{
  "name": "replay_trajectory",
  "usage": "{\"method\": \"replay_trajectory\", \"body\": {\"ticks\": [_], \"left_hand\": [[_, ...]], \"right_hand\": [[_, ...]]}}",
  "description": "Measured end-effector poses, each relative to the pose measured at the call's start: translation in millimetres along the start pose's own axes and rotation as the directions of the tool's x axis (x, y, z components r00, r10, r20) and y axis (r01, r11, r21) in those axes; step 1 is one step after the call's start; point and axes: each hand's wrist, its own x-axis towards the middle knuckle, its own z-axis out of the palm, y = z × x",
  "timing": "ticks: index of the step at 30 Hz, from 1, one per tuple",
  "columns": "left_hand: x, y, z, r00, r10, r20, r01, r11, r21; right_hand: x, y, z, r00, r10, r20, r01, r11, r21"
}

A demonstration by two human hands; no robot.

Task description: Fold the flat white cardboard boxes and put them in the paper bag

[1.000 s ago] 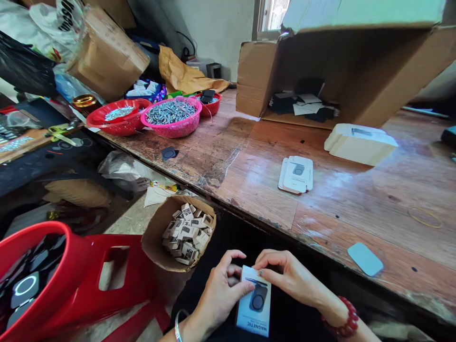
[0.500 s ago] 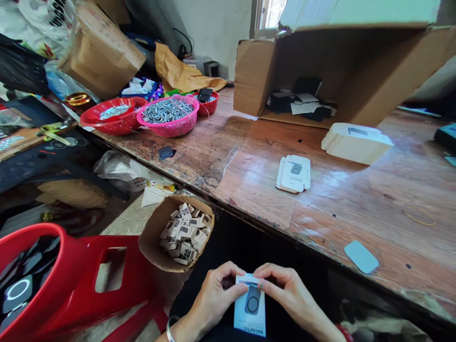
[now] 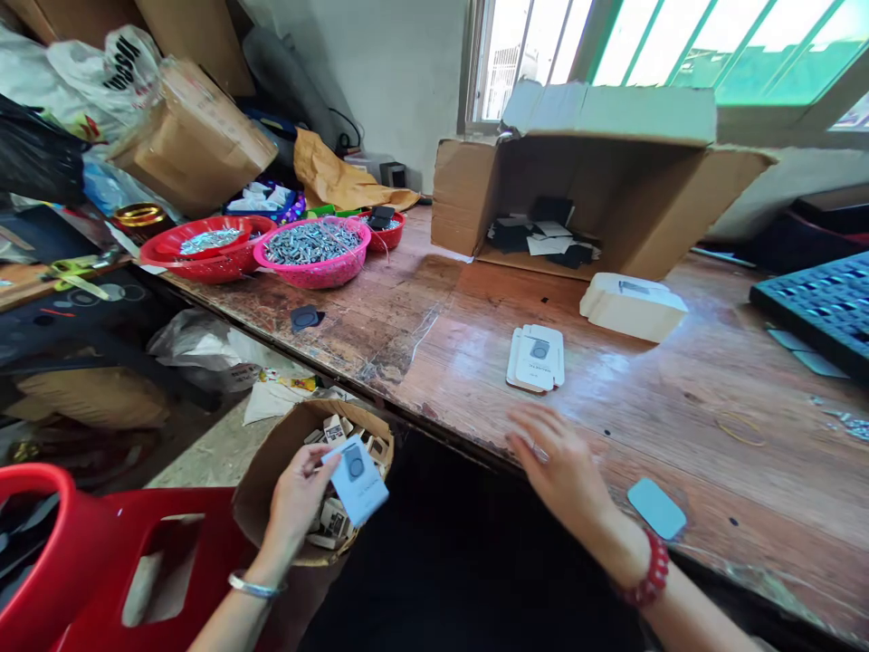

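Pinched in my left hand [image 3: 299, 493] is a small white box [image 3: 358, 482] printed with a dark device and ring, held tilted over a cardboard carton [image 3: 262, 484]. Several similar little boxes [image 3: 335, 521] lie jumbled inside that carton. My right hand [image 3: 553, 453] reaches over the table's front edge, fingers stretched out and somewhat blurred, with nothing visible in it. Just beyond its fingertips lies a short pile of flat printed cartons [image 3: 539, 355]. A larger stack of flat cartons [image 3: 635, 303] sits farther back on the right.
On the table [image 3: 421, 349] stand a pink basket of small metal parts [image 3: 316, 243] and red baskets [image 3: 204, 263]. A large open box [image 3: 462, 190] holds dark and white cards. A pale blue plate [image 3: 657, 509] lies near the edge. A red stool [image 3: 109, 534] stands lower left.
My hands have parted. The left has carried the white box leftward over the carton; the right has let go and moved up and right toward the flat cartons. The view has tilted up.
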Motion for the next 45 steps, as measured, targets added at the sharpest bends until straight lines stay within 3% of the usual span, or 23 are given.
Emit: {"method": "replay_trajectory", "body": {"ticks": [3,5,9,13,15,16,17,20,22,24,25,27,30,34,39,41,43,45], "left_hand": [[24,-2,-19.4,0.994,0.002,-0.105,0.0,1.0,0.021],[24,-3,-17.0,0.995,0.004,-0.103,-0.002,1.0,0.018],[3,1,11.8,0.995,-0.027,0.098,0.03,0.999,-0.031],[-26,20,44.9,0.941,-0.075,0.33,0.122,0.984,-0.126],[-41,35,58.6,0.877,-0.11,0.468,0.24,0.944,-0.228],[-48,43,65.0,0.823,-0.12,0.555,0.329,0.898,-0.292],[-55,51,71.1,0.758,-0.116,0.642,0.425,0.834,-0.352],[-70,70,87.5,0.58,-0.047,0.813,0.649,0.631,-0.426],[-77,75,94.8,0.538,-0.058,0.841,0.71,0.569,-0.415],[-82,74,98.1,0.561,-0.126,0.818,0.717,0.568,-0.404],[-84,72,98.4,0.587,-0.157,0.794,0.703,0.585,-0.404],[-88,66,97.5,0.63,-0.191,0.752,0.66,0.643,-0.39],[-94,59,95.5,0.614,-0.214,0.76,0.628,0.716,-0.305],[-100,56,93.4,0.589,-0.245,0.77,0.604,0.767,-0.218],[-103,52,92.1,0.593,-0.208,0.778,0.571,0.79,-0.224],[-102,48,93.8,0.608,-0.213,0.765,0.57,0.788,-0.233],[-100,43,96.4,0.647,-0.257,0.717,0.594,0.76,-0.263],[-98,40,98.8,0.695,-0.308,0.649,0.608,0.734,-0.303]], "right_hand": [[31,44,-4,0.997,0.064,-0.049,-0.073,0.974,-0.215],[42,66,-2,0.993,0.12,-0.024,-0.121,0.944,-0.306],[46,86,-1,0.993,0.112,0.042,-0.093,0.944,-0.317],[43,73,-12,0.996,0.089,-0.003,-0.085,0.947,-0.31],[35,53,-18,0.996,0.048,-0.081,-0.07,0.953,-0.294],[28,38,-21,0.993,0.013,-0.118,-0.045,0.959,-0.279],[20,22,-22,0.984,-0.093,-0.15,0.056,0.97,-0.237],[-13,-31,-17,0.922,-0.386,-0.023,0.384,0.921,-0.062],[-34,-58,-8,0.856,-0.503,0.118,0.499,0.864,0.06],[-47,-72,5,0.853,-0.507,0.119,0.487,0.858,0.162],[-51,-74,11,0.88,-0.466,0.095,0.443,0.875,0.195],[-52,-72,21,0.953,-0.302,0.038,0.285,0.931,0.229],[-44,-63,27,0.999,-0.017,0.031,0.008,0.966,0.258],[-27,-61,19,0.956,0.155,0.249,-0.229,0.925,0.304],[-17,-59,5,0.863,0.065,0.502,-0.227,0.936,0.269],[-21,-58,7,0.879,0.072,0.471,-0.236,0.925,0.299],[-31,-59,15,0.936,0.149,0.319,-0.261,0.902,0.345],[-43,-63,27,0.947,0.293,0.131,-0.321,0.861,0.395]]}}
